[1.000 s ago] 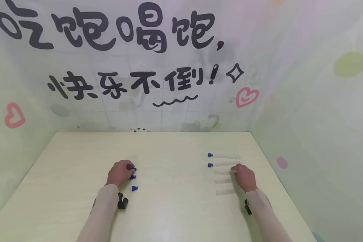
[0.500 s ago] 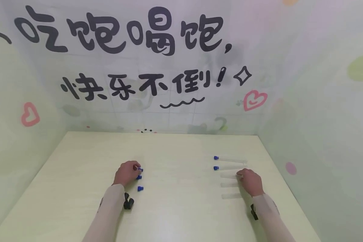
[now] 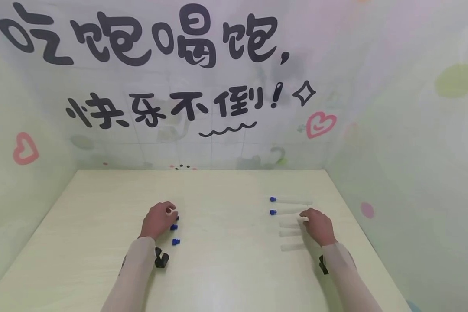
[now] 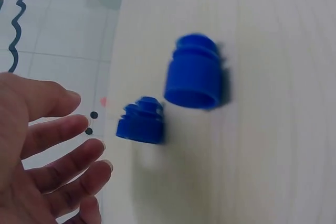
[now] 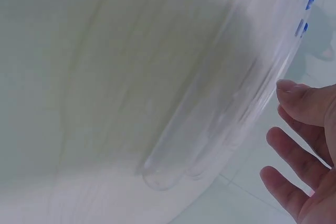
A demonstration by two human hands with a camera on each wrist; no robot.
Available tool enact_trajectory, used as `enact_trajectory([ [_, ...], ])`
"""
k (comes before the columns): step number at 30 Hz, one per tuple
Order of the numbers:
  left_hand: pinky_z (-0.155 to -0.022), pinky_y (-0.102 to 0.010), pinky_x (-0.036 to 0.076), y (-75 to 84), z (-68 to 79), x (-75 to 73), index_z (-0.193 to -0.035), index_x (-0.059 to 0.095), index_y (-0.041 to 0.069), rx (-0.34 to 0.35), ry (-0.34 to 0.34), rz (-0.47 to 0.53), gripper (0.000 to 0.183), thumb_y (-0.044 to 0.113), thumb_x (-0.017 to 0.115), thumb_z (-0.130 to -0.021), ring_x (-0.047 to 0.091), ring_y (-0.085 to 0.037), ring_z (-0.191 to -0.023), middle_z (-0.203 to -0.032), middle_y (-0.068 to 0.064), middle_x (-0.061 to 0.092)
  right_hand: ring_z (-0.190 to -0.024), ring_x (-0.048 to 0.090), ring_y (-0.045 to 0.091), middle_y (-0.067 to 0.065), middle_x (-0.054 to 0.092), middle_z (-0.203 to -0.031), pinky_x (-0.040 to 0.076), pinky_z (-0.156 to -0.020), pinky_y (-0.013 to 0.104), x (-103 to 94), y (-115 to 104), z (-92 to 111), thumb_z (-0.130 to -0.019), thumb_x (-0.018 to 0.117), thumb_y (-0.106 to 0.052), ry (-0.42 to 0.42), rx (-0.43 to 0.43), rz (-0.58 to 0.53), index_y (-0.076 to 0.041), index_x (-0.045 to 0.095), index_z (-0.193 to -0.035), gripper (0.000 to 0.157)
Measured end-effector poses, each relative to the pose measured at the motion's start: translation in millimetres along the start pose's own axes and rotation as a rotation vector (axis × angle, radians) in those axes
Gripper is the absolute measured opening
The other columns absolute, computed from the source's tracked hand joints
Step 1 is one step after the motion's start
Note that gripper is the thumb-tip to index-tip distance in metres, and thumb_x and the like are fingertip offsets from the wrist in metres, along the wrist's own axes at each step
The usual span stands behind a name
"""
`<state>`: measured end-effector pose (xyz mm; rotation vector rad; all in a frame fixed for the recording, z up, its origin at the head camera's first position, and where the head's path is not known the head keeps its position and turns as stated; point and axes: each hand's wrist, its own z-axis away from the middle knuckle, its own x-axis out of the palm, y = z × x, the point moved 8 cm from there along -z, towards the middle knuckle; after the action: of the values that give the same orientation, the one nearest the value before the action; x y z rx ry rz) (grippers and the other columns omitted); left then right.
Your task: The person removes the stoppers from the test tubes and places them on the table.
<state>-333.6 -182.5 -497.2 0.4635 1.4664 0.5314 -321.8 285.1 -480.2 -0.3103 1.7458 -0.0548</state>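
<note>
My left hand (image 3: 158, 219) hovers at the left beside three short blue stoppers, its thumb and fingers apart with nothing between them. The farthest stopper (image 3: 177, 218) lies partly hidden right under the thumb. A second stopper (image 3: 173, 227) and the nearest stopper (image 3: 176, 242) lie in a row toward me. Two ribbed stoppers (image 4: 194, 74) show large in the left wrist view. On the right, my right hand (image 3: 318, 226) hangs with loosely bent fingers over the ends of clear test tubes. Its fingertips overlap an uncapped tube (image 3: 290, 225) in the head view; no object shows in its grasp.
Beyond the right hand, two tubes with blue stoppers (image 3: 273, 199) lie crosswise on the pale table (image 3: 226, 268). Uncapped tubes, such as the nearest tube (image 3: 292, 248), lie parallel to them. A printed wall covering (image 3: 218, 151) encloses the table's back and sides.
My left hand has risen slightly off the farthest stopper, its thumb and fingers now clear of it. The right hand has shifted a little away from me. The head view has swayed.
</note>
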Motion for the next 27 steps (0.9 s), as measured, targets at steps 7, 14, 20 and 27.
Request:
enact_trajectory([
  [7, -0.075, -0.045, 0.049, 21.2, 2.7, -8.3, -0.118, 0.061, 0.001, 0.032, 0.062, 0.035, 0.033, 0.021, 0.056, -0.092, 0.059, -0.031, -0.09, -0.112, -0.021, 0.06, -0.091, 0.066, 0.034, 0.016, 0.07, -0.103, 0.053, -0.068, 0.045, -9.5, -3.2, -6.7, -0.077, 0.071, 0.002, 0.053, -0.022, 0.007, -0.003, 0.071, -0.098, 0.022],
  [14, -0.072, -0.041, 0.049, 48.3, 0.3, -4.7, -0.121, 0.059, 0.002, 0.087, 0.107, 0.105, 0.035, 0.021, 0.058, -0.092, 0.057, -0.026, -0.085, -0.111, -0.019, 0.061, -0.086, 0.066, 0.033, 0.014, 0.069, -0.101, 0.052, -0.062, 0.043, -17.1, -0.8, -7.1, -0.077, 0.071, 0.003, 0.13, -0.032, 0.016, -0.003, 0.07, -0.101, 0.025],
  [20, -0.073, -0.04, 0.047, 68.3, -0.5, 5.5, -0.121, 0.058, 0.003, 0.11, 0.124, 0.184, 0.035, 0.02, 0.059, -0.091, 0.057, -0.027, -0.089, -0.111, -0.018, 0.062, -0.087, 0.065, 0.032, 0.015, 0.067, -0.102, 0.052, -0.057, 0.039, -19.1, -2.7, -11.0, -0.077, 0.071, 0.004, 0.207, -0.068, 0.017, -0.001, 0.064, -0.113, 0.038],
  [27, -0.072, -0.035, 0.047, 100.7, 4.7, 39.2, -0.118, 0.059, 0.003, 0.13, 0.115, 0.286, 0.031, 0.016, 0.061, -0.089, 0.056, -0.025, -0.088, -0.107, -0.014, 0.062, -0.089, 0.063, 0.032, 0.016, 0.064, -0.106, 0.047, -0.046, 0.033, -15.1, -4.5, -13.0, -0.074, 0.073, 0.005, 0.243, -0.101, 0.049, -0.001, 0.059, -0.12, 0.048],
])
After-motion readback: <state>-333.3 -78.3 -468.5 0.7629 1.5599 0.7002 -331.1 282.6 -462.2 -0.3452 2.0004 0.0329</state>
